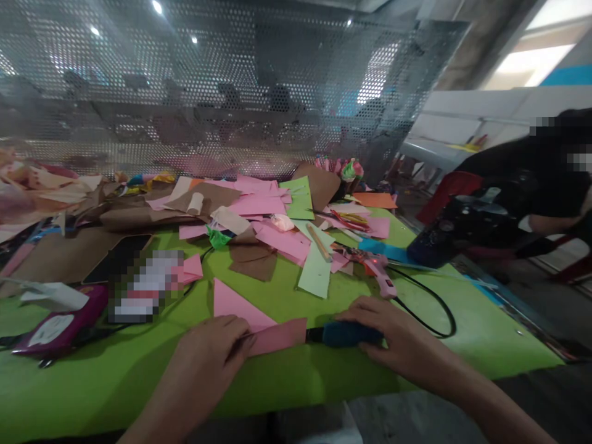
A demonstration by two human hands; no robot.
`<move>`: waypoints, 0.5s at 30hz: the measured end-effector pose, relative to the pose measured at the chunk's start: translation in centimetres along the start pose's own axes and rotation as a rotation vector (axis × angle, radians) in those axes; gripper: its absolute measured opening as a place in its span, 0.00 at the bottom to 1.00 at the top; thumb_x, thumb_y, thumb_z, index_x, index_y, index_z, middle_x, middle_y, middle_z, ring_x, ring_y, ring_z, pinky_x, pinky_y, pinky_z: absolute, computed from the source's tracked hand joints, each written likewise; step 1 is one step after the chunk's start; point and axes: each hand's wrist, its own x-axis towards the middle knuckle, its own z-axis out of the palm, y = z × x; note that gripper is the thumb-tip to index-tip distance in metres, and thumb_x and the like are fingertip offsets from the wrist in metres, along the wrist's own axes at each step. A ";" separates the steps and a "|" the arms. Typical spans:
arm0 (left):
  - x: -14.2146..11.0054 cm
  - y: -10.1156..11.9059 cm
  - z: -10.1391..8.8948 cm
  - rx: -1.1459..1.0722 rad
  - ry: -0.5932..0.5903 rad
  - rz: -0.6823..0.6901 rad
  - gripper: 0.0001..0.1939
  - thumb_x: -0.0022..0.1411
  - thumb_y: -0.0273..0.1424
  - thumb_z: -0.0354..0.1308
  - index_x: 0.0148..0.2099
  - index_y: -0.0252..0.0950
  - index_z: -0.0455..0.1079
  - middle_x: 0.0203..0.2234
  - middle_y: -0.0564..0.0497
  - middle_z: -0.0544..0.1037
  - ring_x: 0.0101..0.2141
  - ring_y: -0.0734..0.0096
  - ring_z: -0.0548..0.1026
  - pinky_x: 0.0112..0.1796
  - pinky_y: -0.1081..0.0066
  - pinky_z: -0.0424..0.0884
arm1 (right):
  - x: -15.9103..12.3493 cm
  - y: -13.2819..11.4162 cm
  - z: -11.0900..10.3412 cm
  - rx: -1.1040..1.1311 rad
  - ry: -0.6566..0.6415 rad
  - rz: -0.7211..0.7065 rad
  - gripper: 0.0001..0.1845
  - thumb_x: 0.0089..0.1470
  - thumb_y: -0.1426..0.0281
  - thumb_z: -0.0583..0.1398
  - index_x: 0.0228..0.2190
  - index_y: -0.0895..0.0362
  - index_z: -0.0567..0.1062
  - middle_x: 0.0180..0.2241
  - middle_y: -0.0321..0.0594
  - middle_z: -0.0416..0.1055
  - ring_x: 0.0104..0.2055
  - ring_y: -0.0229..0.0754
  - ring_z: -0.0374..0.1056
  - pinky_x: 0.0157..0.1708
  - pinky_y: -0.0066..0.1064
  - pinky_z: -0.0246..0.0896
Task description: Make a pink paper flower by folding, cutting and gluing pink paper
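My left hand (pixel 208 351) pinches a folded piece of pink paper (pixel 282 336) near the front of the green table. A larger pink flap (pixel 235 305) stands up behind its fingers. My right hand (pixel 388 336) is closed around a blue-handled tool (pixel 349 333). The tool's dark shaft points left and meets the right end of the pink paper; its tip is hidden, so I cannot tell its exact kind. Beyond my right hand lies a pink glue gun (pixel 379 274) with a small red light and a black cord (pixel 451 314).
Pink, brown and green paper sheets (pixel 259 203) pile up behind my hands. On the left lie a dark phone (pixel 118 262) and a purple device (pixel 69 317). A perforated metal panel (pixel 208 80) closes off the back. Another person (pixel 546 166) sits at the right.
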 end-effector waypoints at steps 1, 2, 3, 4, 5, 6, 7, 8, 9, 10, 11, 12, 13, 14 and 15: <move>0.1 0.1 0.1 0.004 0.005 -0.020 0.11 0.67 0.29 0.49 0.32 0.37 0.67 0.26 0.54 0.75 0.28 0.68 0.73 0.29 0.71 0.62 | -0.1 0.0 0.0 -0.003 -0.001 -0.002 0.27 0.43 0.81 0.57 0.46 0.51 0.76 0.42 0.42 0.71 0.45 0.48 0.68 0.45 0.38 0.62; 0.2 0.1 0.2 0.011 0.009 -0.036 0.10 0.67 0.29 0.49 0.33 0.38 0.68 0.27 0.54 0.76 0.28 0.68 0.73 0.29 0.71 0.62 | -0.2 0.1 -0.1 -0.007 0.002 -0.005 0.28 0.44 0.81 0.57 0.46 0.50 0.75 0.43 0.42 0.71 0.45 0.48 0.68 0.45 0.38 0.62; 0.3 0.2 0.4 0.024 0.014 -0.048 0.09 0.67 0.28 0.49 0.35 0.38 0.68 0.28 0.54 0.76 0.28 0.67 0.74 0.29 0.70 0.63 | -0.3 0.1 -0.1 -0.011 0.005 -0.011 0.28 0.44 0.81 0.57 0.47 0.50 0.75 0.43 0.42 0.71 0.46 0.48 0.68 0.45 0.38 0.62; 0.4 0.2 0.6 0.045 0.026 -0.056 0.08 0.67 0.28 0.49 0.37 0.38 0.69 0.29 0.53 0.77 0.28 0.67 0.75 0.29 0.70 0.64 | -0.4 0.2 -0.1 -0.015 0.007 -0.018 0.28 0.46 0.80 0.57 0.48 0.49 0.75 0.43 0.42 0.71 0.46 0.48 0.69 0.45 0.39 0.63; 0.4 0.1 0.9 0.070 0.046 -0.061 0.08 0.67 0.28 0.49 0.40 0.38 0.69 0.32 0.52 0.78 0.30 0.65 0.76 0.30 0.69 0.66 | -0.5 0.2 0.0 -0.018 0.008 -0.027 0.27 0.47 0.80 0.57 0.48 0.49 0.75 0.44 0.42 0.71 0.46 0.48 0.69 0.45 0.39 0.63; 0.4 0.0 1.2 0.097 0.074 -0.060 0.08 0.66 0.28 0.49 0.44 0.39 0.69 0.35 0.51 0.78 0.32 0.63 0.77 0.31 0.67 0.68 | -0.6 0.3 0.0 -0.020 0.009 -0.038 0.27 0.48 0.80 0.57 0.49 0.48 0.74 0.44 0.42 0.71 0.46 0.48 0.69 0.46 0.39 0.63; 0.4 -0.1 1.5 0.126 0.112 -0.049 0.11 0.66 0.28 0.51 0.48 0.39 0.69 0.38 0.49 0.79 0.35 0.61 0.77 0.33 0.65 0.70 | -0.7 0.4 0.0 -0.021 0.009 -0.049 0.27 0.49 0.79 0.57 0.50 0.47 0.74 0.44 0.42 0.71 0.47 0.48 0.68 0.46 0.39 0.63; 0.4 -0.2 1.9 0.157 0.162 -0.029 0.14 0.65 0.28 0.52 0.53 0.40 0.67 0.43 0.47 0.78 0.40 0.58 0.77 0.37 0.61 0.71 | -0.8 0.4 0.0 -0.018 0.005 -0.055 0.27 0.51 0.79 0.56 0.51 0.47 0.73 0.45 0.42 0.71 0.47 0.48 0.68 0.47 0.39 0.63; 0.4 -0.4 2.2 0.188 0.217 0.002 0.18 0.64 0.28 0.53 0.56 0.40 0.65 0.48 0.45 0.76 0.46 0.55 0.74 0.42 0.57 0.71 | -0.9 0.4 0.1 -0.012 0.000 -0.055 0.27 0.52 0.78 0.56 0.52 0.46 0.72 0.46 0.42 0.71 0.48 0.48 0.68 0.47 0.40 0.63; 0.4 -0.6 2.5 0.214 0.271 0.039 0.21 0.64 0.27 0.54 0.59 0.41 0.63 0.53 0.43 0.73 0.52 0.52 0.70 0.46 0.53 0.70 | -0.9 0.4 0.1 -0.003 -0.005 -0.051 0.28 0.53 0.78 0.56 0.53 0.45 0.71 0.47 0.42 0.70 0.48 0.48 0.67 0.48 0.40 0.63; 0.4 -0.7 2.9 0.231 0.314 0.078 0.23 0.64 0.25 0.53 0.60 0.41 0.62 0.56 0.42 0.69 0.56 0.50 0.66 0.49 0.50 0.68 | -0.9 0.4 0.0 0.010 -0.010 -0.045 0.29 0.53 0.78 0.56 0.54 0.45 0.69 0.47 0.42 0.70 0.49 0.48 0.67 0.48 0.40 0.62; 0.4 -0.9 3.1 0.238 0.340 0.116 0.24 0.64 0.23 0.52 0.61 0.42 0.62 0.59 0.42 0.67 0.59 0.50 0.63 0.51 0.49 0.67 | -0.9 0.4 0.0 0.024 -0.016 -0.040 0.30 0.53 0.79 0.55 0.55 0.44 0.69 0.48 0.42 0.70 0.50 0.48 0.66 0.49 0.39 0.62; 0.4 -1.0 3.4 0.236 0.348 0.151 0.25 0.63 0.20 0.51 0.61 0.42 0.63 0.60 0.43 0.65 0.60 0.51 0.61 0.52 0.50 0.67 | -0.9 0.3 0.0 0.037 -0.022 -0.036 0.30 0.53 0.79 0.55 0.55 0.44 0.69 0.48 0.42 0.69 0.50 0.47 0.66 0.49 0.39 0.62; 0.5 -1.1 3.7 0.226 0.344 0.179 0.26 0.62 0.17 0.49 0.60 0.43 0.64 0.61 0.44 0.65 0.60 0.53 0.61 0.52 0.52 0.68 | -0.9 0.3 -0.1 0.049 -0.029 -0.037 0.30 0.53 0.79 0.55 0.54 0.44 0.69 0.48 0.42 0.69 0.50 0.47 0.66 0.49 0.39 0.62; 0.5 -1.1 3.9 0.214 0.336 0.207 0.28 0.61 0.15 0.46 0.59 0.43 0.65 0.60 0.45 0.66 0.60 0.55 0.62 0.52 0.54 0.69 | -0.8 0.3 -0.1 0.059 -0.037 -0.041 0.29 0.53 0.79 0.55 0.53 0.43 0.70 0.47 0.42 0.69 0.49 0.47 0.66 0.48 0.38 0.62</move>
